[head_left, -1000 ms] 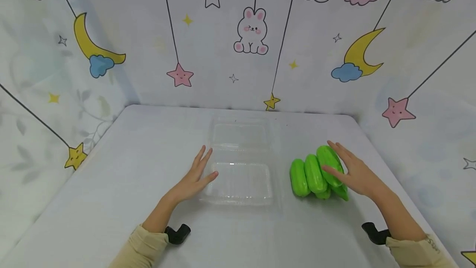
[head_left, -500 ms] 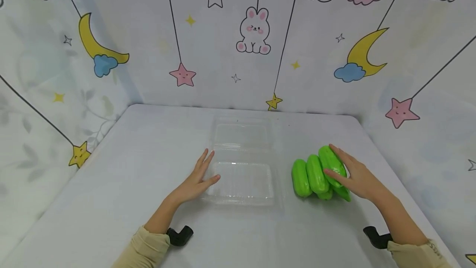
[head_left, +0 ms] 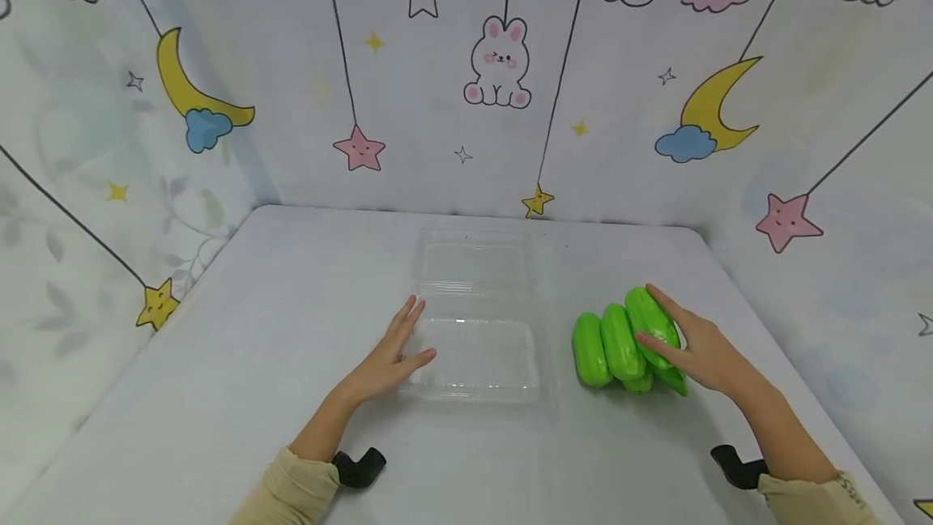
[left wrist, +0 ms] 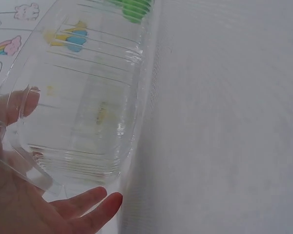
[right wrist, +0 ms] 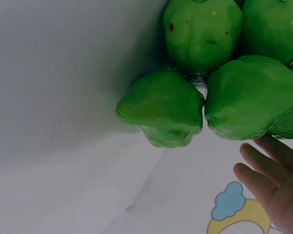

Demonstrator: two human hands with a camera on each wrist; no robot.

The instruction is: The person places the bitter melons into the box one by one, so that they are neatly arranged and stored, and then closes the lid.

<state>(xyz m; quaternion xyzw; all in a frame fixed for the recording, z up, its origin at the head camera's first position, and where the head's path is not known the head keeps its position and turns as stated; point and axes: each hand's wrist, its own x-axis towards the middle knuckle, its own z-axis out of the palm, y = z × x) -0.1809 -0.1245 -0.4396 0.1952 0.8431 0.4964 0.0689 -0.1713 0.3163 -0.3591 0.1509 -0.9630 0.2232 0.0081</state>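
The left hand [head_left: 386,359] was laid flat, fingers straight, against the near left edge of the clear plastic container [head_left: 477,351] on the table [head_left: 240,363]. The green vegetables [head_left: 619,343] were touched by the right hand [head_left: 700,351], fingers extended over the pile.

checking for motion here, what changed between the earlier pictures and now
Little changed. The right hand came down from just over the pile of glossy green plastic cucumbers and now rests on the topmost one, fingers straight. The left hand crept slightly forward along the left edge of the clear plastic clamshell container, thumb touching its rim. The cucumbers, the open container and the white table stayed put.
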